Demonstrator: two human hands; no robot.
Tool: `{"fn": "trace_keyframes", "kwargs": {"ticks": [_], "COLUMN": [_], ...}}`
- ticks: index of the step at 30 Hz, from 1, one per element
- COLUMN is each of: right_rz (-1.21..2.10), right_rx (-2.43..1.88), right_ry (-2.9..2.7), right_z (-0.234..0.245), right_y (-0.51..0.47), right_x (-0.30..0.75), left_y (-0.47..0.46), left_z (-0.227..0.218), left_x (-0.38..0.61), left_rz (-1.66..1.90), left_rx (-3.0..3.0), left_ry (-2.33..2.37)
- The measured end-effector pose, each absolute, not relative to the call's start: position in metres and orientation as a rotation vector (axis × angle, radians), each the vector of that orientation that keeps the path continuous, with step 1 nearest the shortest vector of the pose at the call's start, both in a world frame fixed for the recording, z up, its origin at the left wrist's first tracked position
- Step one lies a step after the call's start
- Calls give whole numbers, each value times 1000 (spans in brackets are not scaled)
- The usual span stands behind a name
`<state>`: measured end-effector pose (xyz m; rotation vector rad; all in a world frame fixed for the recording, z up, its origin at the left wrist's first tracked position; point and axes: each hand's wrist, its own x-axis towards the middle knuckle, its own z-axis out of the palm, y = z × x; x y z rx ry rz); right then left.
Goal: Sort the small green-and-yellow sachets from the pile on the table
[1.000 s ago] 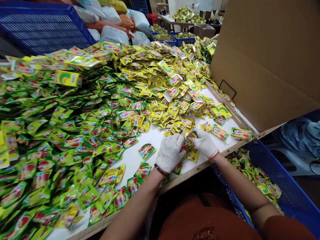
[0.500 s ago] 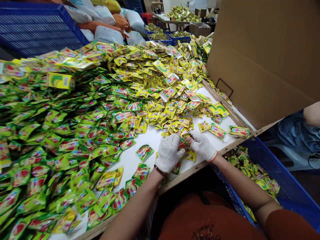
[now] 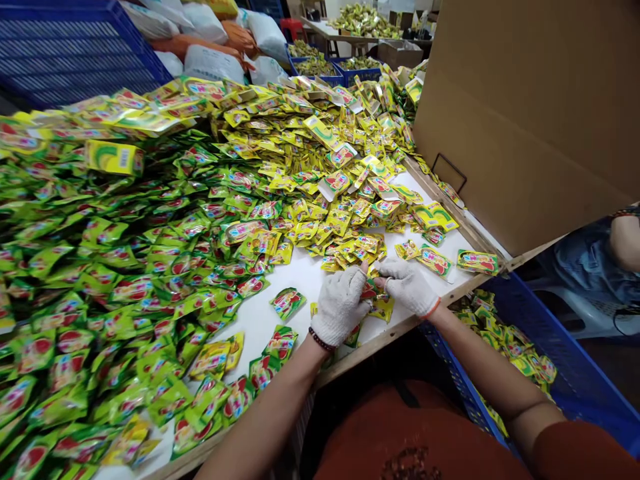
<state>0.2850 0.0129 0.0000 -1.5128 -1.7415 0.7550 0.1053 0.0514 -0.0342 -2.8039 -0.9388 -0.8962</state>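
Observation:
Both my hands wear white knit gloves and meet near the front edge of the white table. My left hand and my right hand are closed together on a small bunch of yellow and green sachets. A bead bracelet sits on my left wrist. A big heap of green sachets covers the left of the table, and a heap of yellow sachets lies further back. Loose sachets lie around my hands.
A large cardboard flap stands at the right. Below it a blue crate holds yellow sachets. Another blue crate leans at the back left beside white sacks. Another person's arm shows at the far right.
My hands stay together on the sachets and have shifted only slightly. The other person's arm has come into view at the right edge.

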Motion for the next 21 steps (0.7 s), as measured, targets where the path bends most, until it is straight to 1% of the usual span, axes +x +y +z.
{"fn": "trace_keyframes", "kwargs": {"ticks": [2,5,8,11,13,16,19,21], "right_rz": [655,628,733,886,904,858,738,649], "right_rx": [-1487,-1443,-1441,-1407,-1401,-1396,-1365,-1377], "right_ry": [-1821,-1757,-1555,-1508,-1533,-1659,-1724,-1710], "right_z": [0,-1,-6,-10,-10,-4,0,0], "right_y": [12,6,-1,-1,2,8,9,7], "right_x": [281,274,271,272,276,287,292,292], "left_y": [52,55,57,54,51,47,45,45], "left_z": [-35,-36,-38,-38,-35,-28,-25,-27], "left_x": [105,103,101,102,104,109,113,116], "left_rz": [-905,-922,-963,-1089,-1214,-1449,-1815,-2073], "left_rx": [-2815,-2801,-2796,-2892,-3037,-3318,-3454,-3403], "left_ry": [-939,-993,-1055,-1091,-1191,-1540,-1956,-2117]}}
